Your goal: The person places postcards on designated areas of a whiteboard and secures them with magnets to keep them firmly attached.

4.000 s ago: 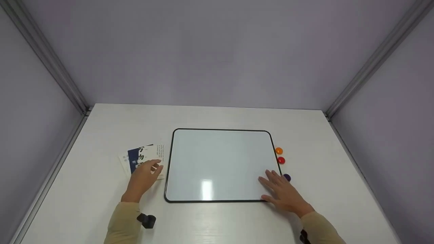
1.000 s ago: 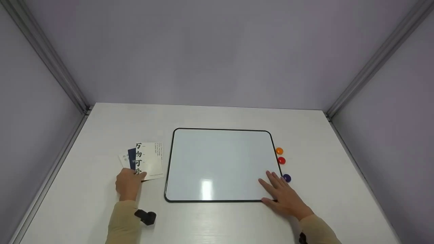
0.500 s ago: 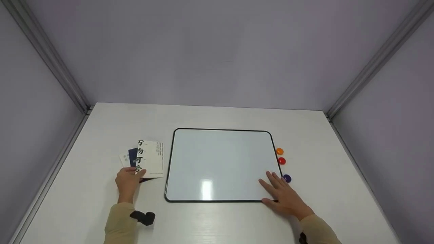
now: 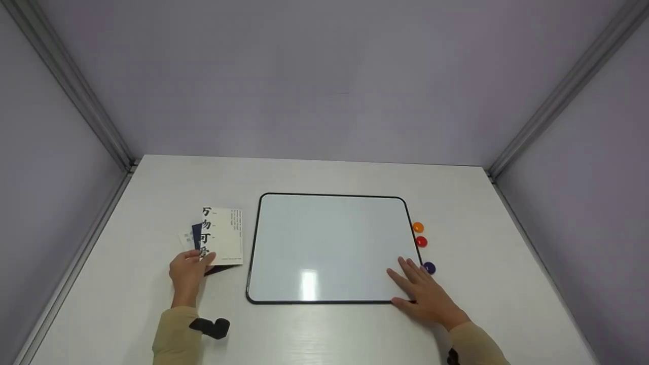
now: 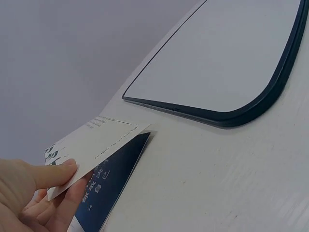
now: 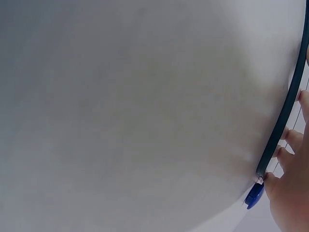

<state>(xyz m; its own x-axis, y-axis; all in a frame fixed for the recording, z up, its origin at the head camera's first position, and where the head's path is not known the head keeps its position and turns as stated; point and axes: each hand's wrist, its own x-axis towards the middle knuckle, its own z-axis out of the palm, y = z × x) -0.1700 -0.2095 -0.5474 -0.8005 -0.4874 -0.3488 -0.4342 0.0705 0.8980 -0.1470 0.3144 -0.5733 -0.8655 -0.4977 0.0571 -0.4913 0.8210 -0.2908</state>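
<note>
In the head view my left hand [image 4: 187, 271] pinches a cream card [image 4: 223, 235] with black brush lettering by its lower left corner. The left wrist view shows the thumb on top of the card [image 5: 96, 140] and fingers beneath, tilting it above a dark blue card [image 5: 113, 181]. Part of another pale card [image 4: 186, 239] sticks out on the left of the blue one. My right hand [image 4: 426, 291] rests with spread fingers on the lower right corner of a black-framed whiteboard [image 4: 329, 243]. Right beside its fingers sits a dark blue round magnet [image 4: 429, 267].
An orange round magnet [image 4: 418, 227] and a red one [image 4: 421, 242] lie along the whiteboard's right edge. The white table [image 4: 314, 334] is enclosed by grey walls [image 4: 324, 81] at the back and both sides.
My left hand came to the cards' lower left, gripped the cream card and raised it slightly off the blue one, shifting it away from me. The right hand stayed on the whiteboard's corner.
</note>
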